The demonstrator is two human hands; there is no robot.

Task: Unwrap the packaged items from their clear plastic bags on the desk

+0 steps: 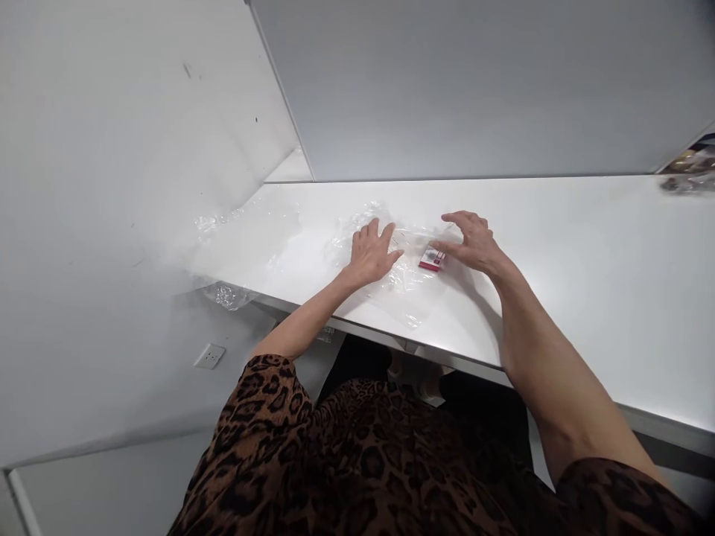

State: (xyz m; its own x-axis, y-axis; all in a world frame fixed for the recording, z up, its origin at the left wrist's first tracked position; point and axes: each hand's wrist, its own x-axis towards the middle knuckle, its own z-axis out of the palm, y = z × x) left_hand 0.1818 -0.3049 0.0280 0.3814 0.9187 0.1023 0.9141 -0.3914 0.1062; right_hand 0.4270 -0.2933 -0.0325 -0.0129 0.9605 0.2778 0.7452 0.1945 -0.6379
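Note:
A clear plastic bag (410,286) lies crinkled on the white table in front of me. My left hand (372,251) rests on its left part with the fingers spread. At the bag's right side is a small red and white packet (432,257); whether it lies in the bag or on top I cannot tell. My right hand (469,240) is curved over the right edge of the bag, thumb and fingers apart, with the thumb tip close to the packet.
More clear plastic bags (240,242) lie at the table's left end, one drooping over the front edge. A grey panel (474,89) rises behind the white table (586,275). Some bagged items (693,171) sit at the far right. A wall with a socket (211,356) stands on the left.

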